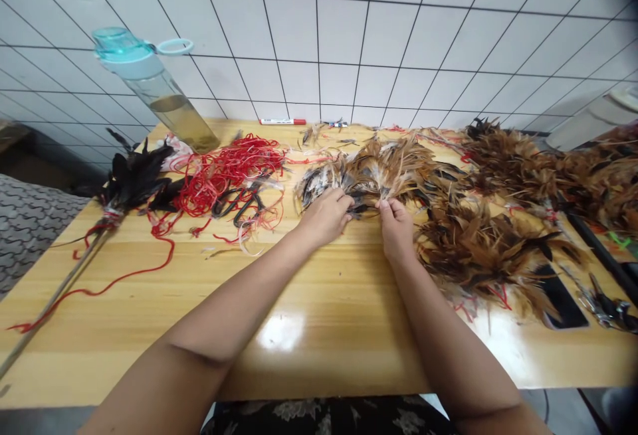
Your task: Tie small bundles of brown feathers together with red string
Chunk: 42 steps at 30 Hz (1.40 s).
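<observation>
Brown and grey feathers lie in a loose heap at the middle of the wooden table. My left hand rests at the heap's left front edge, its fingers bent over dark and grey feathers; whether it grips any is hidden. Just to the right, my right hand pinches the base of a light brown feather tuft, thumb against index finger. The tips of both hands point away from me, a short gap apart.
Tangled red string and black scissors lie left. Beyond them are a black feather bundle on a stick and a water bottle. At right are brown feather bundles, a phone and metal tools. A tiled wall stands behind.
</observation>
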Each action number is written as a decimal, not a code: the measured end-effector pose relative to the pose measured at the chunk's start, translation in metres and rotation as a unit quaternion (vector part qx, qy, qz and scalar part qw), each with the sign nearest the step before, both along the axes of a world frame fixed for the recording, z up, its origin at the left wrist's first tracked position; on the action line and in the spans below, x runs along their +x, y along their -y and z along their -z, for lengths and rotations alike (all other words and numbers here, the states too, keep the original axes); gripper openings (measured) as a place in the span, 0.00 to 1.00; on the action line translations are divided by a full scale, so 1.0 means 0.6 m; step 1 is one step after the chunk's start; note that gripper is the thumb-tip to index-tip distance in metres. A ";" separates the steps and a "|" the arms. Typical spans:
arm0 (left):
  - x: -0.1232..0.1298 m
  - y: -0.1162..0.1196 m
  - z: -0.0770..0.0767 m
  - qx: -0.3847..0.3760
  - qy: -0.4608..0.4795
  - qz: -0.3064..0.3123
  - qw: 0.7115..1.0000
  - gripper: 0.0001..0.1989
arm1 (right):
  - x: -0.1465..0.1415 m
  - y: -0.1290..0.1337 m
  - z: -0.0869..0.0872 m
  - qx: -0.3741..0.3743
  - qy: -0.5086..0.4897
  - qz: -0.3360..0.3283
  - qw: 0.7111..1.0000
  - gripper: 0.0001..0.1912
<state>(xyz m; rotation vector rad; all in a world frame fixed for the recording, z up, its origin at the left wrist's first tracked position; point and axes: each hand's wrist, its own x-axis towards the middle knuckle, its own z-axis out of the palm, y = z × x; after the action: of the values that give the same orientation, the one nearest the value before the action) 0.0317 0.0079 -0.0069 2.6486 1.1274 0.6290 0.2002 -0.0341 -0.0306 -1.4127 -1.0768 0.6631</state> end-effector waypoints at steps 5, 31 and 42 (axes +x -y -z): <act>0.010 0.007 -0.005 -0.014 -0.046 -0.033 0.998 0.09 | -0.010 0.004 -0.002 0.000 -0.007 0.001 1.000 0.13; 0.019 -0.002 -0.015 -0.448 0.479 -0.093 0.749 0.13 | -0.014 0.004 0.003 0.002 0.027 0.010 1.000 0.13; 0.021 -0.005 -0.014 -0.494 0.541 -0.095 0.674 0.14 | -0.015 0.008 -0.004 0.013 0.043 0.034 0.998 0.12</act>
<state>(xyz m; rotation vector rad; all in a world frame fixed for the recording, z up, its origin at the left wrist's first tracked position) 0.0440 0.0112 0.0017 0.9025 0.8811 1.0010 0.1914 -0.0391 -0.0283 -1.4605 -1.0953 0.5426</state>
